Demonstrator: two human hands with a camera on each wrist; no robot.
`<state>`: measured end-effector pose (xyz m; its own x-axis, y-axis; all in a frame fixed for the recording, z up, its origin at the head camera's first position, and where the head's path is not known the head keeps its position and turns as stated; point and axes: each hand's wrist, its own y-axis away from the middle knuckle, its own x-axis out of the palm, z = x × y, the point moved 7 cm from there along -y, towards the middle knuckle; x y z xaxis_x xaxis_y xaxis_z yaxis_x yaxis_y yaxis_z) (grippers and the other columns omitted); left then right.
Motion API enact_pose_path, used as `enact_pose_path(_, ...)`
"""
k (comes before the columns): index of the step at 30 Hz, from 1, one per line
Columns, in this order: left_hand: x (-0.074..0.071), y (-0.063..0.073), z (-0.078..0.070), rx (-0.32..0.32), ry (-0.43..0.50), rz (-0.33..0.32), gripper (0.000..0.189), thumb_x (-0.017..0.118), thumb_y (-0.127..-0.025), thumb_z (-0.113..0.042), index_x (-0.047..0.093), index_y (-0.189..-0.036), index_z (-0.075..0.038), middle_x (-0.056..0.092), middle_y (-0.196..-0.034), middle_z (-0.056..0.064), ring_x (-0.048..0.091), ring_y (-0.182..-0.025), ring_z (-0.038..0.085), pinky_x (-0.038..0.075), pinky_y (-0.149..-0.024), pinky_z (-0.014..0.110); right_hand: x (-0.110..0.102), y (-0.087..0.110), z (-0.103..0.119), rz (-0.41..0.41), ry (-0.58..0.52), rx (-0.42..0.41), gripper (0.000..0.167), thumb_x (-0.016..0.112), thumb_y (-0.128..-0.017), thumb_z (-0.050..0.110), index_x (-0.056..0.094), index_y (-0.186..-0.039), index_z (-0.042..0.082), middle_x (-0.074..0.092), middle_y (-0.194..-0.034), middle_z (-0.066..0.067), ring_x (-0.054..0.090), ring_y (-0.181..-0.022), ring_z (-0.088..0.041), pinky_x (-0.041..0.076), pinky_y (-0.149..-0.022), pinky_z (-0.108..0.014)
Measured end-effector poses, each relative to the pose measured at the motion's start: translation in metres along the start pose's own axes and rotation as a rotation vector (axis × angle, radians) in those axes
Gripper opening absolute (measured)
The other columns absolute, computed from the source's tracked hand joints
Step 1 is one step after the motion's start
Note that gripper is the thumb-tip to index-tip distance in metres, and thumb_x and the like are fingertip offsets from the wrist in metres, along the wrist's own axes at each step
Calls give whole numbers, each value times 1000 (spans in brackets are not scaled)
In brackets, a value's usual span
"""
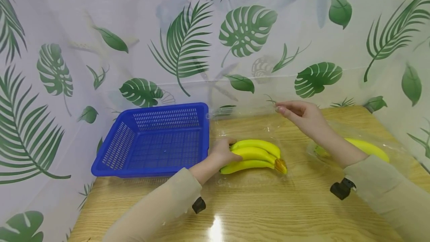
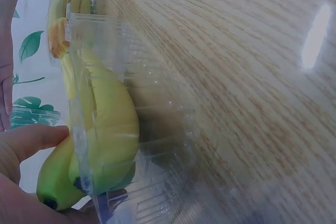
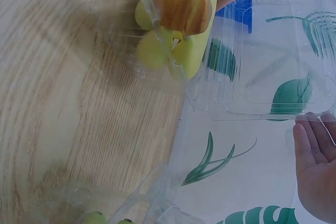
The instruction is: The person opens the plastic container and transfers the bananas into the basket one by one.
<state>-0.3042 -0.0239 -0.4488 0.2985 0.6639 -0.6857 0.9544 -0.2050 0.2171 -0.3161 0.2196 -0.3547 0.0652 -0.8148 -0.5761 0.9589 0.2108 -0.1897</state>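
A bunch of yellow bananas (image 1: 256, 154) lies in the base of a clear plastic clamshell box (image 2: 157, 177), its brown stem end toward the right. At the other end my left hand (image 1: 220, 154) grips the greenish tips, thumb over one banana and the other fingers partly hidden below. The box's clear lid (image 3: 257, 98) stands raised at the back. My right hand (image 1: 304, 117) pinches the lid's right edge between thumb and fingers, up near the patterned cloth.
A blue plastic basket (image 1: 168, 141) with slotted sides stands left of the box, nothing inside it. Under my right forearm lies a second clear box (image 1: 399, 154) with yellow bananas (image 1: 373, 148). A leaf-patterned cloth (image 1: 134, 62) hangs behind the wooden table (image 1: 268, 212).
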Motion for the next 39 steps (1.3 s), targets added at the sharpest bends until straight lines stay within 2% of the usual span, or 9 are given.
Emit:
enact_pose_path(5, 0, 0, -2, 7, 4, 13, 70, 88, -85, -12, 59, -148, 2, 64, -148, 19, 60, -138, 35, 48, -121, 46, -1, 0, 1, -4, 1, -7, 45, 57, -111, 35, 66, -142, 4, 70, -140, -21, 57, -99, 24, 48, -86, 2)
enact_pose_path(14, 1, 0, -2, 0, -53, 14, 75, 91, -85, -16, 57, -151, -2, 62, -152, 15, 58, -142, 33, 47, -122, 45, -2, 1, 1, -15, 0, -9, 45, 57, -111, 34, 66, -142, 2, 70, -139, -23, 59, -99, 23, 48, -86, 2)
enact_pose_path(24, 1, -2, -1, 9, -31, 2, 72, 90, -85, -16, 59, -149, -2, 63, -151, 15, 58, -141, 33, 47, -122, 44, -2, 1, 1, -19, 36, 16, 46, 56, -111, 40, 67, -143, 8, 71, -140, -17, 54, -103, 23, 46, -91, -1)
enact_pose_path(26, 1, -2, 0, 16, -16, 3, 72, 90, -85, -15, 59, -149, -2, 62, -151, 15, 58, -142, 33, 47, -123, 44, -3, 1, 1, -23, 38, 17, 46, 56, -111, 40, 67, -143, 8, 71, -139, -17, 60, -107, 16, 47, -91, -1)
enact_pose_path(29, 1, -2, 0, 23, 11, 3, 72, 90, -86, -13, 59, -149, -2, 63, -151, 16, 58, -141, 34, 48, -122, 45, -2, 1, 1, -22, 41, 25, 47, 56, -111, 41, 67, -143, 8, 71, -140, -16, 69, -120, -7, 53, -97, -10)
enact_pose_path(31, 1, -2, 0, 27, 19, -1, 71, 90, -85, -13, 59, -149, -2, 63, -151, 16, 59, -141, 34, 48, -121, 45, -2, 1, 1, -19, 44, 30, 48, 55, -111, 42, 67, -143, 9, 71, -141, -15, 68, -126, -22, 55, -99, -13)
enact_pose_path(32, 0, -2, 0, 29, 25, -2, 71, 90, -85, -13, 59, -149, -2, 63, -150, 16, 59, -140, 34, 49, -121, 45, -2, 1, 1, -18, 44, 31, 48, 55, -111, 42, 66, -143, 8, 71, -141, -16, 68, -127, -25, 55, -99, -13)
enact_pose_path(35, -1, -1, -1, 29, 38, -11, 71, 90, -85, -12, 60, -148, -3, 64, -149, 15, 60, -139, 33, 50, -119, 45, -1, 2, 1, -19, 38, 25, 47, 56, -111, 41, 67, -143, 7, 71, -141, -17, 69, -118, -5, 51, -93, -5)
enact_pose_path(39, -3, 1, -3, 30, 80, -23, 70, 90, -85, -10, 61, -148, -4, 66, -147, 16, 62, -136, 33, 52, -117, 45, -1, 2, 3, -27, 28, 7, 47, 56, -111, 39, 67, -142, 6, 71, -139, -19, 56, -102, 22, 45, -87, 2)
